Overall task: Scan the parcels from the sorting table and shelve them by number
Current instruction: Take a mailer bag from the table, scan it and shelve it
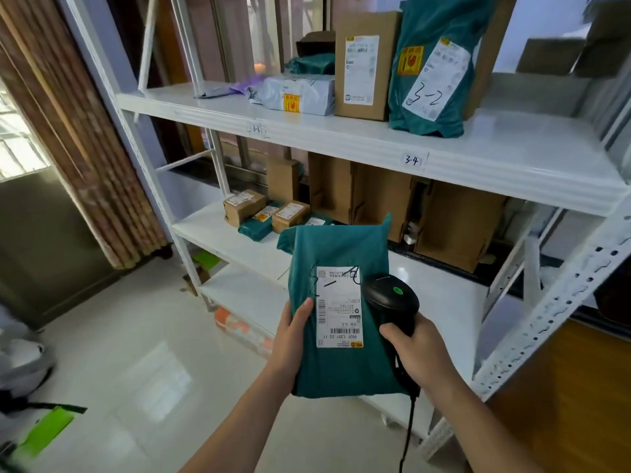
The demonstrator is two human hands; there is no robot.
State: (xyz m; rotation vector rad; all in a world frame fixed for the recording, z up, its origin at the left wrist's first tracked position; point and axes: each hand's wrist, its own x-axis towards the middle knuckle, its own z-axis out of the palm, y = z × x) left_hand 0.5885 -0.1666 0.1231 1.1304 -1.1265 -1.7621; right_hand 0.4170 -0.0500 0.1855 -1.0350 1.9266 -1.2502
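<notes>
Right in front of us stands the big white shelf rack. Its upper shelf has a small tag that reads 3-4, and on that shelf a green bag with 3-2 written on it leans beside a brown box. More brown boxes sit on the shelf below.

We hold our own green parcel out in the air, in front of the lower shelf. Our left hand grips its left edge, with the thumb lying on the front. Its white label faces us, and there is pen writing near the top that we cannot read well.

Our right hand is wrapped around the handle of the black scanner, which touches the right side of the parcel. Its cord hangs down.

We think the next job is scanning, then shelving. To do it well, we should keep the parcel flat and still, point the scanner at the black bars, and read the pen number before picking a shelf.
</notes>
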